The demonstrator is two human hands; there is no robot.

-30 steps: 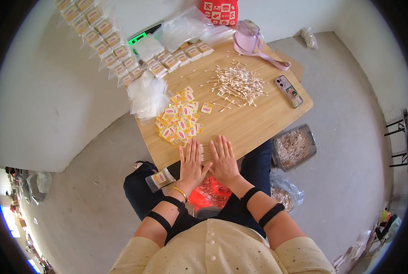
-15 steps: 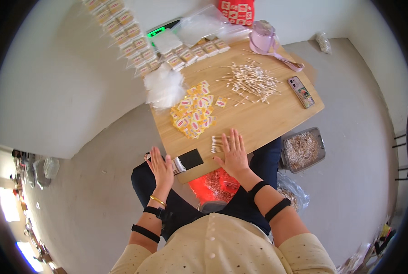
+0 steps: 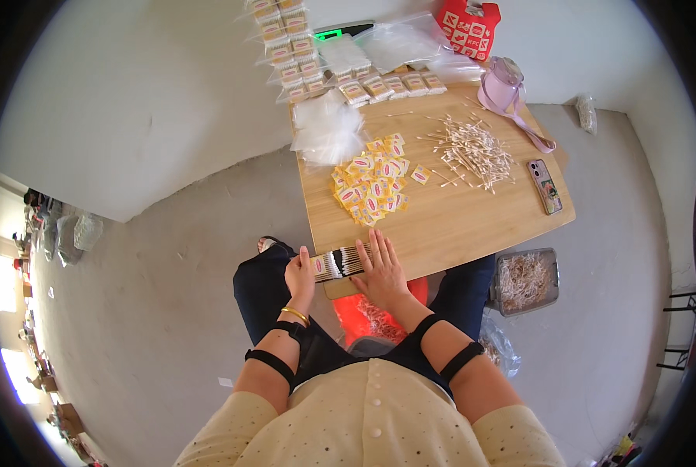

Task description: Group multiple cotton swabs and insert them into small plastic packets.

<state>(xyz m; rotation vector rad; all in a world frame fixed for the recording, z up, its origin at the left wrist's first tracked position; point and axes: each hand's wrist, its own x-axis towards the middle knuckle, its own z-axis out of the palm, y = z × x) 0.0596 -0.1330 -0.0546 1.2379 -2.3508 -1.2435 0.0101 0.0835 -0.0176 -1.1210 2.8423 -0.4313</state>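
Note:
Near the table's front left corner lies a black card (image 3: 338, 262) with cotton swabs on it. A row of white swabs (image 3: 331, 267) lies at its left part, with a small yellow-and-white label (image 3: 320, 266) beside my left hand. My left hand (image 3: 299, 279) is closed round the left end of the card, thumb up; its fingertips are partly hidden. My right hand (image 3: 381, 272) lies flat, fingers stretched, over the right end of another row of swabs (image 3: 352, 260), hiding part of it. Both hands are close together at the table edge.
On the table (image 3: 441, 233) are a heap of yellow labels (image 3: 371, 187), loose swabs (image 3: 476, 152), clear bags (image 3: 328, 128), packed swab bundles (image 3: 394, 86), a phone (image 3: 545, 187) and a pink bottle (image 3: 502, 84). A grey bin (image 3: 527, 280) of swabs stands at the right.
My right hand has slid left with its row of swabs, from bare tabletop to the black card. My left hand has closed round the card's end. The view has shifted.

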